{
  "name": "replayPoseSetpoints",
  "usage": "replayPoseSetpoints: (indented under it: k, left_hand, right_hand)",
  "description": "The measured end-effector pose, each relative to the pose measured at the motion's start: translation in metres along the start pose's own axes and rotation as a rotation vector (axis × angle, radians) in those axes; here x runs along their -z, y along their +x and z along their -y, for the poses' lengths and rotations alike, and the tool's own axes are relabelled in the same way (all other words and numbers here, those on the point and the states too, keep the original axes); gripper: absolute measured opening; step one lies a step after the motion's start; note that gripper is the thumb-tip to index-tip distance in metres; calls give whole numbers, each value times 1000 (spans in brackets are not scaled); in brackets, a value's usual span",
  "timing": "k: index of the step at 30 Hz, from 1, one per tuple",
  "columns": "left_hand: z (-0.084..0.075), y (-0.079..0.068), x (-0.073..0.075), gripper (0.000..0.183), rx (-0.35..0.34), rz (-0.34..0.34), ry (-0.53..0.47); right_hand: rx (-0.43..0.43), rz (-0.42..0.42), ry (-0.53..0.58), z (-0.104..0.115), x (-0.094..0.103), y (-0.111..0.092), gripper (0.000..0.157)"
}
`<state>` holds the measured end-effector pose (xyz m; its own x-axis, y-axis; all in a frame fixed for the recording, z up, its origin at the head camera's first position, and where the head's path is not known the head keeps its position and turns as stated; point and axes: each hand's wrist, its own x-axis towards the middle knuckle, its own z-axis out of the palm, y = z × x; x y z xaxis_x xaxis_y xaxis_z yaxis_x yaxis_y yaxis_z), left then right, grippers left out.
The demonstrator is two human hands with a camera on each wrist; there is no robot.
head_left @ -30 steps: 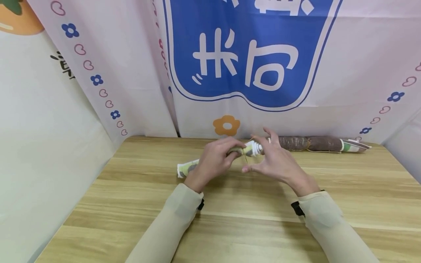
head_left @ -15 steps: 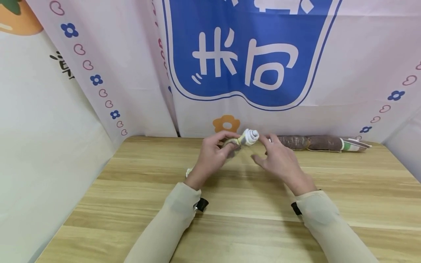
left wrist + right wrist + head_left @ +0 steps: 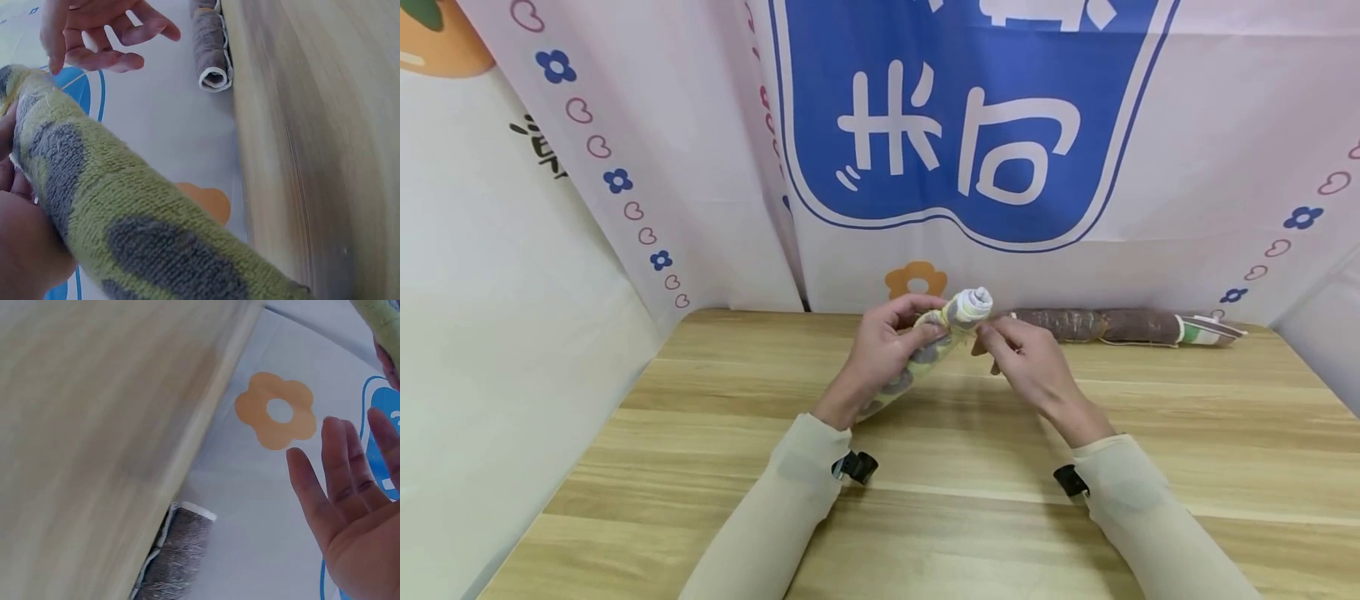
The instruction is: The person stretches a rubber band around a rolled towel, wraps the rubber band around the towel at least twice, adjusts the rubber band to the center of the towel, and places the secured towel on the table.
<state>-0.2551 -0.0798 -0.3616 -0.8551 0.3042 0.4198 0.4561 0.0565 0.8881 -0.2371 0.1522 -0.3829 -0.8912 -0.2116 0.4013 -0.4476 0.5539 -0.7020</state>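
My left hand (image 3: 883, 350) grips a rolled towel (image 3: 917, 362), yellow-green with grey spots, near its white upper end. The roll slants up from the table to the right; in the left wrist view the spotted towel (image 3: 156, 219) crosses the picture close up. A thin rubber band (image 3: 967, 337) lies at the neck of the roll, just below the white end. My right hand (image 3: 1026, 362) is right beside that end, its thumb and forefinger pinched together at the band. The other right fingers (image 3: 334, 456) are spread loosely in the right wrist view.
Brown rolled towels (image 3: 1075, 327) lie end to end along the table's back edge at right, with a green-and-white piece (image 3: 1198, 332) at the far end. A printed cloth (image 3: 715, 167) hangs behind the wooden table (image 3: 955, 517).
The towel roll has swung from lying nearly level to slanting upward, white end towards the head camera. My right thumb and forefinger, spread apart earlier with the band stretched, have come together near the roll's end.
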Motion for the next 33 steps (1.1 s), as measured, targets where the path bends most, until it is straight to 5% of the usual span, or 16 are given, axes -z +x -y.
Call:
replayPoseSetpoints:
  k: [4,8,12,15,18,23,29,33]
  left_hand:
    - [1,1,0,27,-29,53,2]
    - [0,2,0,29,-51,79,-13]
    - [-1,1,0,29,-57,78,-29]
    - [-1,1,0,30,-18,29,-46]
    - [0,1,2,30,37,-35,-60]
    - [1,2,3,28,112,-95,-50]
    - [3,3,3,27,171,-177,-7]
    - [5,4,2,25,162,-197,42]
  right_hand:
    - [-87,-8,-25,-7,2,1,49]
    - [-261,-5,-70,-10,6,2,66]
    - [-405,81,-70,-9,13,3,73]
    - [-406,172,-36,-8,16,5,66]
    - [-280,222,-39,-9,19,7,47]
    - [93,212,-165,-5,18,7,10]
    - [559,88,-190,2,1,4,21]
    - [732,-7,-120,11,-10,3,19]
